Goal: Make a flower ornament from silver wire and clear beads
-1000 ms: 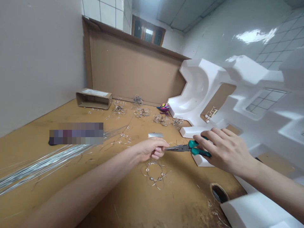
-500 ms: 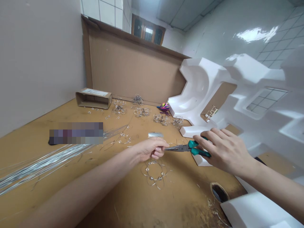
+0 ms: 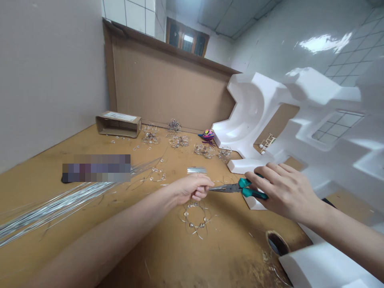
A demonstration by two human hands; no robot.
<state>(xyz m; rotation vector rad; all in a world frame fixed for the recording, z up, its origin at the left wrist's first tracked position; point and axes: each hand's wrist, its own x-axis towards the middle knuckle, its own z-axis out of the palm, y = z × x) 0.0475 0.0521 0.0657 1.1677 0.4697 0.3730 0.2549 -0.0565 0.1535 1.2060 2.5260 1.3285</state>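
My left hand (image 3: 195, 189) is closed in a pinch at the middle of the table, and whatever it pinches is too small to make out. Long-nose pliers (image 3: 229, 187) with green and black handles point left, their closed-looking tips meeting my left fingertips. My right hand (image 3: 283, 190) is wrapped round the plier handles from above. Just below my left hand is a ring of thin wire loops with clear beads (image 3: 196, 218); whether it hangs from the fingers or lies on the table, I cannot tell. A short bundle of cut wires (image 3: 197, 170) lies just behind my left hand.
Long silver wires (image 3: 69, 204) lie at left beside a blurred-out object (image 3: 96, 169). An open cardboard box (image 3: 118, 125), several beaded wire pieces (image 3: 180, 141) and a colourful bird-like figure (image 3: 208, 135) stand behind. White foam packaging (image 3: 252, 96) lines the right; a hole (image 3: 277, 244) pierces the table.
The pliers and my right hand have shifted very slightly to the right. My left hand and the beaded ring look the same.
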